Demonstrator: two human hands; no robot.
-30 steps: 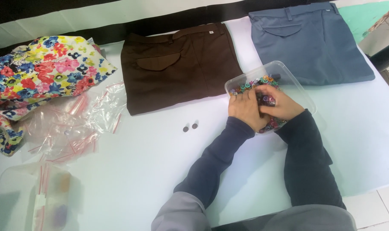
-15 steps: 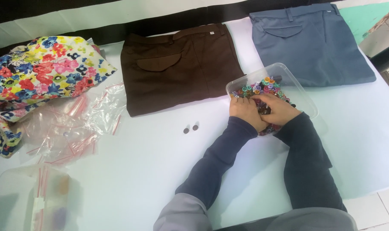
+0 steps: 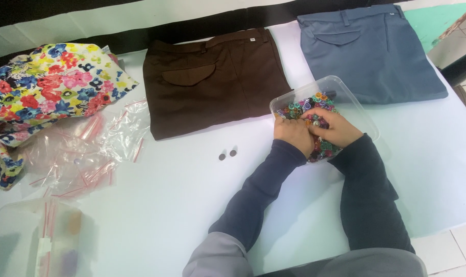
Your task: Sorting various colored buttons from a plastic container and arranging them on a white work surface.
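Far left: flowered cloth (image 3: 48,92) is lying beside clear bags (image 3: 84,154).
Middle: brown trousers (image 3: 212,77) are lying flat; two small buttons (image 3: 227,153) are sitting below them.
Left hand (image 3: 293,134): resting in the tub (image 3: 358,110), fingers curled among coloured buttons (image 3: 307,105); grip unclear.
Right hand (image 3: 335,128): digging beside it, touching; grip unclear.
Far right: blue trousers (image 3: 371,51).

Both hands sit inside a clear plastic tub (image 3: 358,110) of small multicoloured pieces (image 3: 304,109), perhaps buttons. The left hand (image 3: 293,134) and right hand (image 3: 336,128) touch, fingers curled into the pile. Brown trousers (image 3: 212,79) lie just beside it, two small discs (image 3: 227,153) nearby.
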